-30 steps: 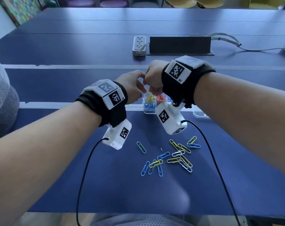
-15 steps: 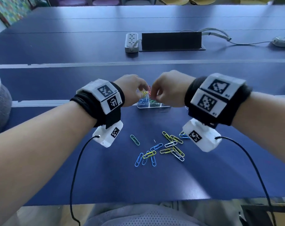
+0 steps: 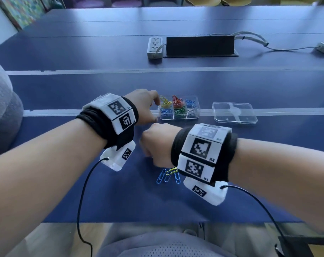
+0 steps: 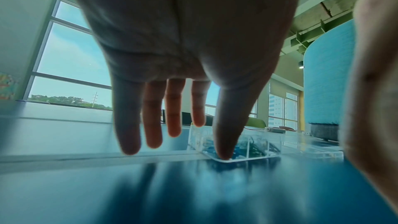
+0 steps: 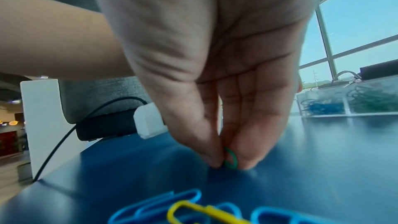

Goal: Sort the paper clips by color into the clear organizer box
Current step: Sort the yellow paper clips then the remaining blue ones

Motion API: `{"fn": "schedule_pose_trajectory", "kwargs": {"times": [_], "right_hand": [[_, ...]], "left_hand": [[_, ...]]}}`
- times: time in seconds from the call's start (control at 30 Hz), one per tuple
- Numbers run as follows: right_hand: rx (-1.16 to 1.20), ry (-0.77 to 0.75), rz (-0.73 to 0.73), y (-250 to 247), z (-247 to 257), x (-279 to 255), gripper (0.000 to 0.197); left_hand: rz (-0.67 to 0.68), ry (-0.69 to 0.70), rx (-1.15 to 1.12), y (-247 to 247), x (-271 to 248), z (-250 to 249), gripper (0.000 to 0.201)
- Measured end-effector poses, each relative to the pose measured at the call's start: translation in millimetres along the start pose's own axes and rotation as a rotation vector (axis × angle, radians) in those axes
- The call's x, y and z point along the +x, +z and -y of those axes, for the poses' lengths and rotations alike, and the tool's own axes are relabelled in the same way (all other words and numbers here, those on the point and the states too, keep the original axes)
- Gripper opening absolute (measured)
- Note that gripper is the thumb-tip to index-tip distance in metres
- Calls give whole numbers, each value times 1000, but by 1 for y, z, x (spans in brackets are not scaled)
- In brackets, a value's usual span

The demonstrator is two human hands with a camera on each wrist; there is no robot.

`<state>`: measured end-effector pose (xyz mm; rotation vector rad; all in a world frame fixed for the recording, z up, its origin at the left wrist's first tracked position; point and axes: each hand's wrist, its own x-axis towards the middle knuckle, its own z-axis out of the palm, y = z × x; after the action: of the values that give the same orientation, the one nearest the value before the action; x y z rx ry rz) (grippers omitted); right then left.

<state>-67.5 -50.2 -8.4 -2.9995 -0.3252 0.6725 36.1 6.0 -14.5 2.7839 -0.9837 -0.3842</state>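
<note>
The clear organizer box (image 3: 178, 108) sits on the blue table (image 3: 231, 86), its compartments holding yellow, red, blue, green and silver clips. Half a second ago both hands were bunched together over the box; now they have parted. The left hand (image 3: 145, 106) stays at the box's left end, fingers straight and relaxed, thumb tip (image 4: 224, 152) touching its near corner, gripping nothing. The right hand (image 3: 157, 145) has dropped back toward the person, in front of the box, and pinches a green paper clip (image 5: 230, 160) between thumb and fingertips, right at the table top. Just nearer than that hand lie loose blue clips (image 3: 162, 176) crossed by a yellow clip (image 3: 171, 171). The box's clear lid (image 3: 234, 113) lies to the box's right
</note>
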Motion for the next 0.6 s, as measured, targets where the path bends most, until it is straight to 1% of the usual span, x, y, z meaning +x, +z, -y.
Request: {"fn": "schedule_pose_trajectory", "kwargs": {"times": [0.03,0.07,0.1,0.13,0.2,0.27,0.33,0.5,0.6], "right_hand": [[14,3,2,-3,-2,-3,13],[35,16,7,-6,-7,-4,12],[58,51,12,-11,-14,-6,25],[85,97,-18,-17,-22,-6,31],[143,213,-160,-30,-45,-1,31],[253,314,-285,-40,-70,5,26],[321,351,-348,-44,-86,8,23],[391,363,-314,-40,-93,7,23],[398,340,-345,-37,-95,0,26]], "left_hand": [[26,-18,4,0,0,0,55],[47,-29,7,1,0,1,62],[62,-34,10,2,1,1,69],[74,-35,21,2,1,2,78],[97,-42,68,3,3,2,95],[127,-49,109,3,6,1,106],[150,-49,143,1,10,-1,107],[145,-35,179,3,15,-1,103],[128,-29,160,5,14,4,101]]}}
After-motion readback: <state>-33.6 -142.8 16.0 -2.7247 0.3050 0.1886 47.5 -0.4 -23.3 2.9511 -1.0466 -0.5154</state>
